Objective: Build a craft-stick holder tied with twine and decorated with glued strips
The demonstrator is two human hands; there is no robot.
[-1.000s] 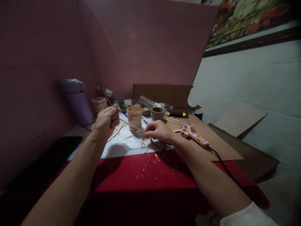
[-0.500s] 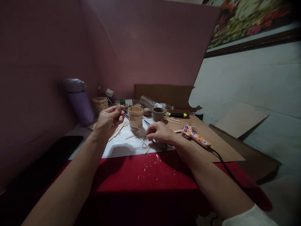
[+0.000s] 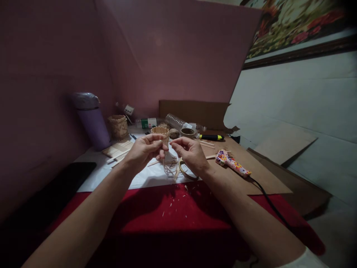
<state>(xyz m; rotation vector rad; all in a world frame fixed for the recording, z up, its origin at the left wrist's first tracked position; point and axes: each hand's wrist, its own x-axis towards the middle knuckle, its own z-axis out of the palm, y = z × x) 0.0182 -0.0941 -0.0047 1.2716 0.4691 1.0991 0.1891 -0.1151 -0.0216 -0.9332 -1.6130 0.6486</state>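
Note:
My left hand [image 3: 146,149] is closed in a pinch, and a thin pale strand of twine [image 3: 165,168] hangs below its fingers. Close beside it, my right hand [image 3: 190,152] also pinches with thumb and forefinger; what lies between them is too small to make out. Behind the hands stands a wooden-stick cup [image 3: 160,130] with a scalloped rim, its lower part hidden. Scissors [image 3: 186,173] lie under my right hand, only their handle loops showing. Loose wooden sticks [image 3: 156,162] and scraps lie on the white paper [image 3: 142,180] below.
A flower-patterned glue gun [image 3: 231,163] with a black cord lies on cardboard [image 3: 267,178] at right. Behind are a dark pot [image 3: 187,132], a ball of twine [image 3: 174,133], a cutter [image 3: 211,137] and plastic bottles [image 3: 177,121]. At left stand a second stick cup [image 3: 118,126] and a purple tumbler [image 3: 93,123].
My right hand has risen from the scissors and scraps toward my left hand. My left hand has moved right and slightly down, in front of the cup, uncovering the stick pile at left.

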